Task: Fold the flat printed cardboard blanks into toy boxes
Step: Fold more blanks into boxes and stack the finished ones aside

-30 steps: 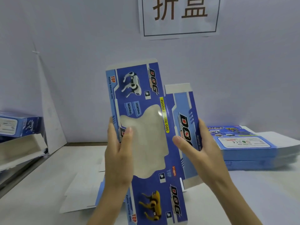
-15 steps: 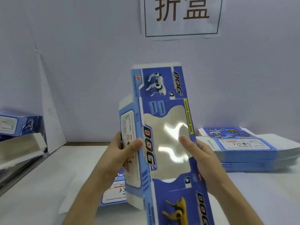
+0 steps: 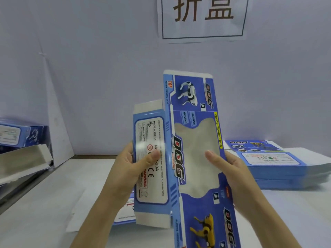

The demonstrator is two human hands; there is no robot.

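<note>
The left hand (image 3: 130, 161) pinches the side panel (image 3: 154, 190) of the blank (image 3: 189, 97), thumb flat on the printed warning label and fingers hidden behind. The right hand (image 3: 231, 169) takes the opposite long edge, thumb lying on the clear window (image 3: 197, 140) and fingers wrapped behind the card. Both hands are thus clamped on the one blank and set apart across its width. They hold it upright in the air above the bench (image 3: 44, 203), with the side panel angled toward the camera along a crease.

The blank looks like thin glossy card: light, stiff across its panels, willing to bend only at the scored lines. The coated print is probably a little slippery, so a thumb-and-fingers pinch near a crease seems the safest hold. The window film is likely the weak spot; pressing there could dent or cloud it, so the printed border beside it would be a better place for the right thumb. The long end flaps are free and may flop.

To the right a stack of flat blanks (image 3: 272, 163) lies on the bench; at far left are finished boxes (image 3: 19, 135).
</note>
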